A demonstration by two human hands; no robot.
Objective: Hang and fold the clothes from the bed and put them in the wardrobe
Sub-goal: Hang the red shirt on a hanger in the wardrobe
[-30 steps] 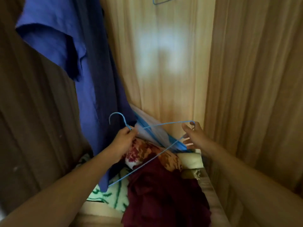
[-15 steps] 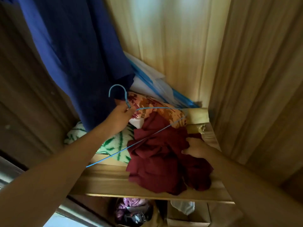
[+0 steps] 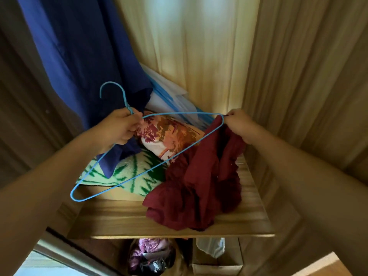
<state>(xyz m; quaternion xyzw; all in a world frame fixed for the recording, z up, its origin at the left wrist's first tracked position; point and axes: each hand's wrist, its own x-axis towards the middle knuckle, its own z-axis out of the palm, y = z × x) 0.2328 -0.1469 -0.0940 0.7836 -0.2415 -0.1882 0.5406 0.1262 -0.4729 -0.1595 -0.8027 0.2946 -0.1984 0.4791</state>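
The crumpled maroon cloth garment (image 3: 199, 188) lies heaped on the right half of the light wooden wardrobe shelf (image 3: 119, 220), with one corner lifted to the right tip of the thin blue wire hanger (image 3: 184, 112). Your right hand (image 3: 239, 122) pinches that corner at the tip, fingers curled; I cannot tell whether it also clasps the wire. Your left hand (image 3: 119, 128) grips the hanger at its twisted neck, just under the hook, fingers wrapped round it. The hanger is tilted, its far end low over the shelf's front left. Behind it lie a folded floral orange-and-maroon cloth (image 3: 165, 132) and a green-and-white patterned towel (image 3: 131, 174). A dark blue hanging garment (image 3: 83, 56) drapes down at the left, touching the towel.
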